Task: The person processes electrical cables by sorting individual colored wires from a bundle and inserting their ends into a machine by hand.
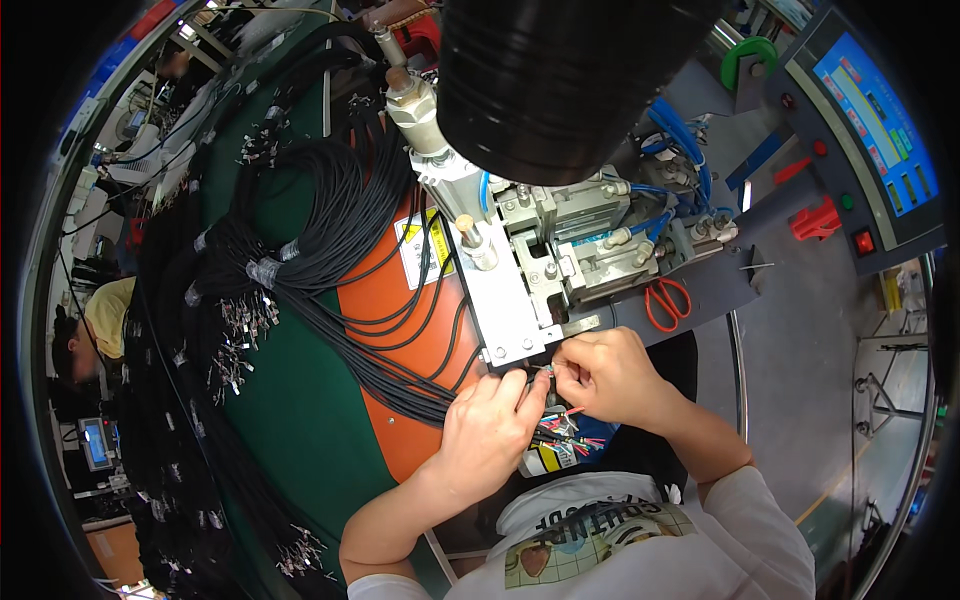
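Both my hands meet at the near edge of a metal press machine point(500, 305). My left hand point(490, 428) is closed in a pinch at the end of a black cable, its thumb and forefinger on thin coloured wires point(547, 370). My right hand point(608, 376) pinches those same fine wires from the other side, fingertips almost touching the left ones. The exact wire ends are mostly hidden by my fingers. Below my hands, stripped cable ends with red, white, green and blue wires point(572, 438) fan out. Black cables point(395, 375) run from there to the left.
An orange board point(385, 300) and green table point(335, 450) carry a large tied cable bundle point(330, 200). Red-handled scissors point(667, 305) lie right of the press. A control screen point(875, 125) stands far right. A black cylinder point(560, 80) hangs overhead. Another person point(105, 318) bends at the left.
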A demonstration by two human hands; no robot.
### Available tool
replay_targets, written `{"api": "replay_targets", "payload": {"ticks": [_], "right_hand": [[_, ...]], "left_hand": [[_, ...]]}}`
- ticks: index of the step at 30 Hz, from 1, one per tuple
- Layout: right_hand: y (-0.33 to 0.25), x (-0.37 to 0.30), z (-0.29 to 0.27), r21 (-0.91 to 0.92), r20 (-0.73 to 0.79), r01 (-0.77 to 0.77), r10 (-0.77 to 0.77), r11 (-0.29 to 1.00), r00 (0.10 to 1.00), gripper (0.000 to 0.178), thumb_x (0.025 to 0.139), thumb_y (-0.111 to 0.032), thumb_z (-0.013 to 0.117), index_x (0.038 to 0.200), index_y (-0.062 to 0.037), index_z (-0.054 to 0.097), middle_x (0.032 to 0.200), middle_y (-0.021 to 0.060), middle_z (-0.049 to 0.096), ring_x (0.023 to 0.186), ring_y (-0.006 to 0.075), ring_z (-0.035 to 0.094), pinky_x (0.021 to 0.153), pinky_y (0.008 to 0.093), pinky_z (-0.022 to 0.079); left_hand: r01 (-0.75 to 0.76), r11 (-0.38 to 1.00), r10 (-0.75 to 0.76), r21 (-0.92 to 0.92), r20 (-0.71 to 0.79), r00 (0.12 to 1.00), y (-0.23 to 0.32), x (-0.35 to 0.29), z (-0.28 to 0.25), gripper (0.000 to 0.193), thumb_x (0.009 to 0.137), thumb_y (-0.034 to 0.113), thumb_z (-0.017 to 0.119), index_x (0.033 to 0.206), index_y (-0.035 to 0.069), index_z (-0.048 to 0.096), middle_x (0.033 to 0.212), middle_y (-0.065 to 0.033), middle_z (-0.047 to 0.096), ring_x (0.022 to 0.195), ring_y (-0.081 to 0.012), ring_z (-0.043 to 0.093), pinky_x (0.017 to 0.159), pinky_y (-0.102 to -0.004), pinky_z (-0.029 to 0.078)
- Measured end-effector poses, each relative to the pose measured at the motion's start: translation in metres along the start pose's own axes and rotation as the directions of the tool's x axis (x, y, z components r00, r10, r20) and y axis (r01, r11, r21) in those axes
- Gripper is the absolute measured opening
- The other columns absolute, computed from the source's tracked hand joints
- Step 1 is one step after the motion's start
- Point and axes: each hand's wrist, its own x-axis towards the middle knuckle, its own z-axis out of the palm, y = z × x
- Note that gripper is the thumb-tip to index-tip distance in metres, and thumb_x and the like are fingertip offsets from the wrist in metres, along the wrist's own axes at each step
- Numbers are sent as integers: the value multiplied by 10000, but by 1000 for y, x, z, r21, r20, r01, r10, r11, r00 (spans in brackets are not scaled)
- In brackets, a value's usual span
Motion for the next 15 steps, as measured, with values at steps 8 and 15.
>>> {"api": "replay_targets", "payload": {"ticks": [8,15], "right_hand": [[3,-17,14,100,-217,83,-59,992,974,81,822,-54,648,900,-29,646,813,83,649,613,261,640,531,339,509],[-6,-12,2,-76,-121,85,-94,993,988,100,783,-67,672,875,-40,644,797,86,644,588,239,633,483,320,485]], "left_hand": [[-63,998,63,27,8,998,-2,-3,2,536,671,101,612,1201,23,605,835,-62,484,712,-217,520,630,-328,452],[-45,997,41,68,52,998,1,0,-2,552,657,90,620,1203,13,599,835,-62,481,716,-217,523,623,-327,445]]}}
